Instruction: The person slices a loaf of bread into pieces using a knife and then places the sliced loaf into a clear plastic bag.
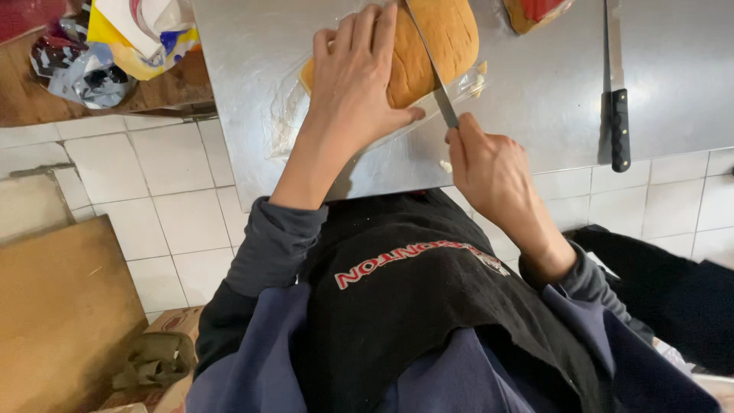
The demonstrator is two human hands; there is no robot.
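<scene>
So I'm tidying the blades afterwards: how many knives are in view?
2. One knife is in the right hand, cutting the bread loaf; a black-handled knife lies on the steel table. Others may be out of frame.

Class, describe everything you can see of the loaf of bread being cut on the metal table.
The loaf of bread is golden-brown with a smooth, rounded crust and a paler cut edge at its left end. It lies on clear plastic wrap on the steel table, its far end cut off by the frame. The left hand presses flat on it, while the knife held by the right hand runs across its top.
</scene>
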